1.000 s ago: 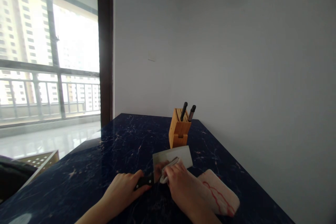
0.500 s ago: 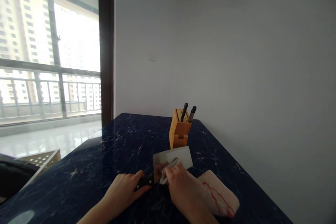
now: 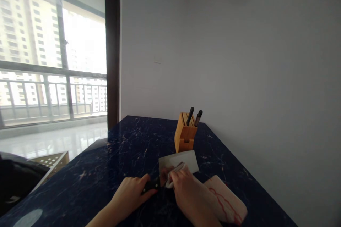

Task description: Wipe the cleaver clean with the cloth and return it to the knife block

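Cleaver (image 3: 194,160) with a broad, shiny metal blade and black riveted handle lies ahead of the hands, its handle gripped by the left hand (image 3: 130,192). The right hand (image 3: 184,187) pinches bunched whitish fabric (image 3: 170,180) against the blade; wiping seems under way. Sliding the fabric along would call for a steady handle and fingers clear of the edge. Beyond the hands, a light wooden knife block (image 3: 183,136) stands on the dark blue marbled counter (image 3: 138,145); a pale, red-lined cloth (image 3: 229,200) lies beside the right wrist.
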A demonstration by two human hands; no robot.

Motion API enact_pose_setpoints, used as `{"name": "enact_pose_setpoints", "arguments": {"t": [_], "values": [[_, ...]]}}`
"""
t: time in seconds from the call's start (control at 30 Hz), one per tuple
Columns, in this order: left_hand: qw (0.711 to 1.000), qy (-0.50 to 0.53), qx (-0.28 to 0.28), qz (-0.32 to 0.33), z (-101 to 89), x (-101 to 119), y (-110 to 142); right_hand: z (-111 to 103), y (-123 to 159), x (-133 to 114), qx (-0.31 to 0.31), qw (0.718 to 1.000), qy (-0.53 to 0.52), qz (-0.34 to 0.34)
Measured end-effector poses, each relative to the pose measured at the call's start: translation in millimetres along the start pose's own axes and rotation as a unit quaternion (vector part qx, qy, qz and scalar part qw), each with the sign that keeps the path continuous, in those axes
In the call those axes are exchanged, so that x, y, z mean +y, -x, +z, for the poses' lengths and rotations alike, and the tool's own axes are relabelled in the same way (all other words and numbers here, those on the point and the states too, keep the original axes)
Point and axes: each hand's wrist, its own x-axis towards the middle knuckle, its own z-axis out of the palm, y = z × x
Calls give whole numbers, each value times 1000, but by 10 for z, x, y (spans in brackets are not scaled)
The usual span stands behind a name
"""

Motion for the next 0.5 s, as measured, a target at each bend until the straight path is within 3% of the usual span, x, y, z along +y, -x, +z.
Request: {"name": "enact_pose_setpoints", "arguments": {"t": [0.33,0.5], "values": [[1000,-4,6,4,25,-17,-20,277,-28,-2,64,991,-110,27],[1000,-6,-1,-1,32,-13,-29,261,-26,-26,61,987,-148,15]]}}
